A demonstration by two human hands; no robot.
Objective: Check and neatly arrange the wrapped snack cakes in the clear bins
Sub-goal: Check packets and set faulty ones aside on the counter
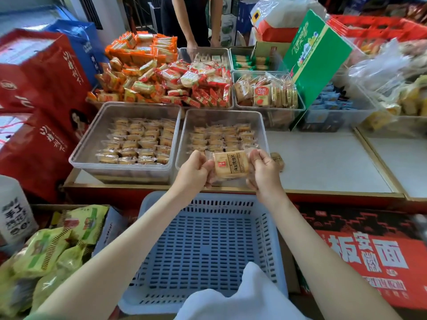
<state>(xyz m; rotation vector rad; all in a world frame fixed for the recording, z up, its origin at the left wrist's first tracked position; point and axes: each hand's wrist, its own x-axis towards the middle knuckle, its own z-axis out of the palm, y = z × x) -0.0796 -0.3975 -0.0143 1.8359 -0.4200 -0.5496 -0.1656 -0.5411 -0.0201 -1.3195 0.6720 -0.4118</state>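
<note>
A wrapped snack cake in a clear wrapper with printed text is held up between both hands. My left hand pinches its left wrapper edge and my right hand pinches its right edge. It hangs over the near rim of the right clear bin, where several wrapped cakes lie in rows. The left clear bin also holds neat rows of the same cakes. One more wrapped cake lies on the counter just right of the right bin, partly hidden by my right hand.
A pale blue slotted basket sits below my arms with a white cloth at its near edge. Further bins of orange and red snacks stand behind. Another person's hands work at a far bin. A green box leans at right.
</note>
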